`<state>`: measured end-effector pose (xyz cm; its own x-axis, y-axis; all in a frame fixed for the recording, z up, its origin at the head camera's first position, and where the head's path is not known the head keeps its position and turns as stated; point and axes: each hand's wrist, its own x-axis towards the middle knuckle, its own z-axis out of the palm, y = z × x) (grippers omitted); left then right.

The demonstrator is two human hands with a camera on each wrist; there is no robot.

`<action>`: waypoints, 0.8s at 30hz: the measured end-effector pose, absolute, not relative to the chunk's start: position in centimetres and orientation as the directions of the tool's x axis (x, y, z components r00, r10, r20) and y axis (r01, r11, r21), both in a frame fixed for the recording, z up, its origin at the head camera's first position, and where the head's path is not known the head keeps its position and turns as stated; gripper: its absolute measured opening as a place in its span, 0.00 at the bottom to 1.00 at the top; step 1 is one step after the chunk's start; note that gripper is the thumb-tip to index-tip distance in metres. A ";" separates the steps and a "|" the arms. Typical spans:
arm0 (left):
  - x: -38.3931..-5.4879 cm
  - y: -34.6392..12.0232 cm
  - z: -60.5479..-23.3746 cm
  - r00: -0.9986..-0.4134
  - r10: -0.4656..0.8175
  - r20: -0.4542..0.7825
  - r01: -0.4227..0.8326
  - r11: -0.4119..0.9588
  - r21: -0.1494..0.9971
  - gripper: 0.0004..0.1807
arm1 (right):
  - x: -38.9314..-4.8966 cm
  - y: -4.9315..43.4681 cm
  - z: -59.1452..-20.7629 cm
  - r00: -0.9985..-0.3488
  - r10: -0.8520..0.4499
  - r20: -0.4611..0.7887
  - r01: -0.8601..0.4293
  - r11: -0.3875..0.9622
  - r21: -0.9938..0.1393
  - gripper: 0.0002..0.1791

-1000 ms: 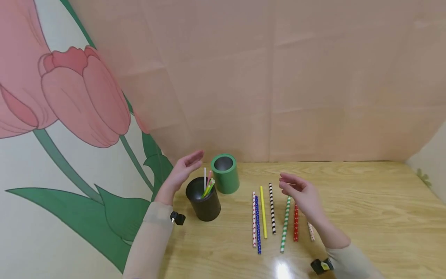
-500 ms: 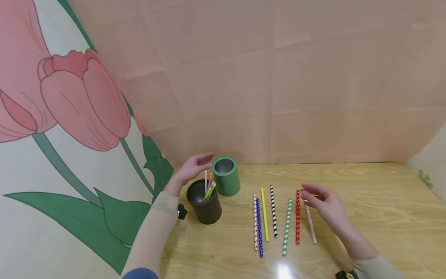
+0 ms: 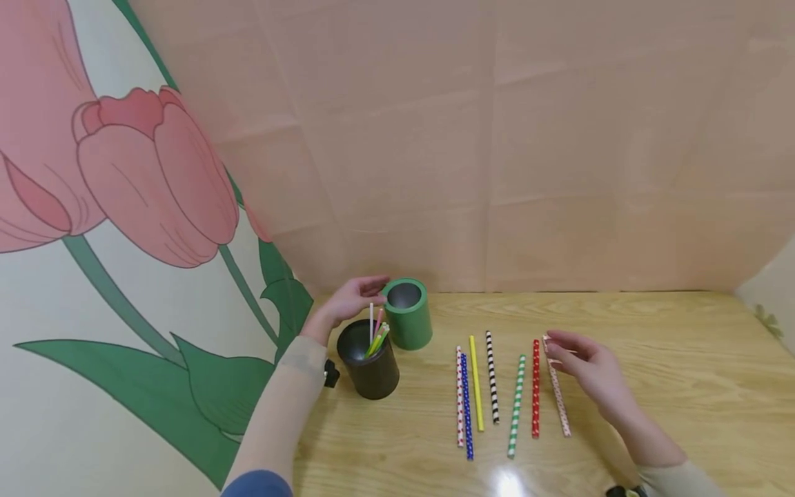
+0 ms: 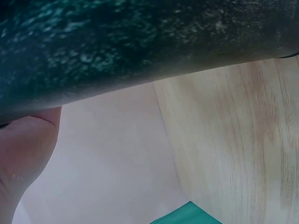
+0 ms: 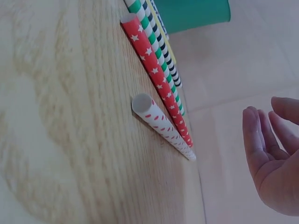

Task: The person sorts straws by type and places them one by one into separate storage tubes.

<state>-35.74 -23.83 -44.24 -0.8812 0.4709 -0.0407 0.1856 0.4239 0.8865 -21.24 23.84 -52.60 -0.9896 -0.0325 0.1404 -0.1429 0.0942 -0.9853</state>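
A speckled straw lies just below the right hand, fingers parted; a green cup stands beside the left hand, fingers extended.

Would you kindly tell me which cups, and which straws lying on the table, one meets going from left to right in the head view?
Black cup, green cup, red-dotted white straw, blue straw, yellow straw, black-and-white straw, green-and-white straw, red straw, red-flecked white straw.

White straw with red flecks, red straw with white stars, green cup, black cup
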 end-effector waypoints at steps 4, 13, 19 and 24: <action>-35.8 -23.7 -44.1 -0.880 0.472 -0.046 0.181 0.425 0.887 0.36 | -21.5 24.5 -52.8 -0.990 -0.034 0.139 -0.142 0.098 -0.985 0.23; -36.0 -23.4 -44.2 -0.878 0.474 -0.063 0.181 0.451 0.874 0.37 | -21.7 25.6 -53.6 -0.997 -0.058 0.058 -0.072 0.283 -0.956 0.32; -35.9 -23.4 -44.3 -0.879 0.472 -0.065 0.188 0.468 0.864 0.35 | -22.2 26.4 -54.2 -0.995 -0.077 -0.059 0.016 0.471 -0.882 0.35; -35.9 -23.5 -44.4 -0.878 0.473 -0.069 0.170 0.445 0.879 0.35 | -22.9 26.6 -54.9 -0.990 -0.100 -0.104 0.038 0.513 -0.858 0.37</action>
<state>-35.92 -23.51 -44.36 -0.8782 0.4732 -0.0693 0.1704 0.4450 0.8791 -22.91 26.64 -54.85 -0.9896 -0.0998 -0.1036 0.0381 0.5126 -0.8578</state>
